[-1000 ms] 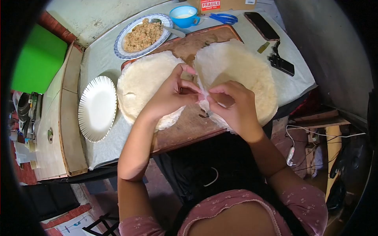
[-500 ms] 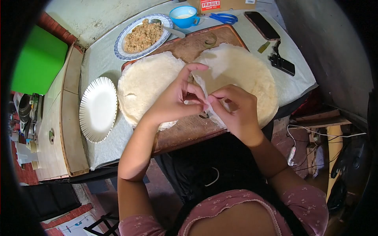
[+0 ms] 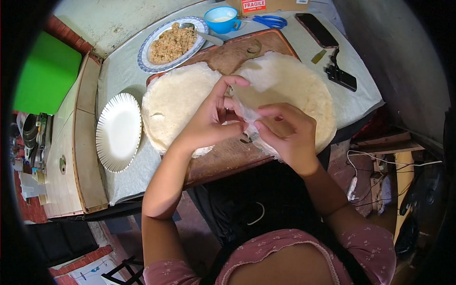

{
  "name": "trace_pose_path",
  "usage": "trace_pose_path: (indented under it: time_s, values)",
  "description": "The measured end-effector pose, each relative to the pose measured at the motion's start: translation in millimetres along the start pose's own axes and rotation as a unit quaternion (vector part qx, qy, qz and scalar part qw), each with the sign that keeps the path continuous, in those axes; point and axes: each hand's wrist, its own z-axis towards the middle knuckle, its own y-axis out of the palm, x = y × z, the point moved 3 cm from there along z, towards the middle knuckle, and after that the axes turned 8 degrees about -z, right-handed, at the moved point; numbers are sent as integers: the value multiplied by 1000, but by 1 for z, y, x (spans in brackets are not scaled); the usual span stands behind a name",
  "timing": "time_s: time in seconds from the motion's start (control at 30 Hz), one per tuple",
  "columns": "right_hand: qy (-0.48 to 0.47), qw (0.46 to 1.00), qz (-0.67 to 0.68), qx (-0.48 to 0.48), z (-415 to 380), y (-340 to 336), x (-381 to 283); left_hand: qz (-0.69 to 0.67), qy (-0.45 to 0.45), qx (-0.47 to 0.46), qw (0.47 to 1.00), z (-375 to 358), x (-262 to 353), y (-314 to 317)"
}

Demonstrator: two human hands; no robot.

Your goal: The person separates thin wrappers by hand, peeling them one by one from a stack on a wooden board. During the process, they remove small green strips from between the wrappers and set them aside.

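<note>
Over the front of a brown board (image 3: 216, 166), my left hand (image 3: 206, 121) pinches a thin, translucent wrapper sheet (image 3: 248, 114) between thumb and fingers, its index finger raised. My right hand (image 3: 292, 135) grips the same sheet from the other side with thumb and forefinger. The sheet's lower edge hangs toward the board. To the left lies a stack of round, pale wrappers (image 3: 178, 102), partly behind my left hand. A larger pile of wrappers (image 3: 297, 83) spreads under and beyond my right hand.
Behind the board stand a blue-rimmed plate (image 3: 143, 53) of minced filling (image 3: 172, 45) with a spoon (image 3: 210, 38), a blue cup (image 3: 221, 23), scissors (image 3: 270, 21) and a cardboard box (image 3: 282, 5). A fluted white plate (image 3: 118, 133) sits left; a phone (image 3: 316, 31) and black clip-like device (image 3: 341, 78) lie right.
My right hand has shifted slightly right, its thumb and forefinger further apart. The wrapper between my hands has spread wider. My left hand stays nearly in place.
</note>
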Motion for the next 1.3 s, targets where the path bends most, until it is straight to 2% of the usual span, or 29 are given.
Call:
trace_pose_path:
  time_s: [0.17,0.27,0.37,0.47,0.57,0.6,0.7,0.8,0.9,1.0,1.1,1.3]
  values:
    - [3,1000,22,-3,-2,1,6,3,2,4,1000,1,1,1]
    - [29,999,-17,-33,1,-11,8,-24,-23,21,999,-1,8,3]
    - [65,998,-11,26,10,-34,31,76,38,58,995,-1,7,-13]
    - [112,992,-49,41,18,-59,56,-12,40,124,991,2,4,-26]
    - [50,987,-147,-38,18,-73,61,-25,54,269,961,4,4,-22]
    - [53,988,-127,-69,18,-73,58,9,57,287,956,6,4,-23]
    - [-19,989,-120,-83,16,-72,55,69,59,269,959,3,-5,-39]
    - [-79,977,-158,-122,17,-69,54,82,0,282,956,1,-7,-45]
    - [-67,974,-164,-139,13,-68,53,50,18,292,955,3,0,-31]
    - [-96,967,-188,-143,11,-65,57,125,23,263,956,2,-2,-34]
    - [-130,958,-217,-137,12,-62,56,128,51,252,958,4,1,-29]
    - [-150,963,-185,-129,12,-66,35,165,117,197,959,7,1,-27]
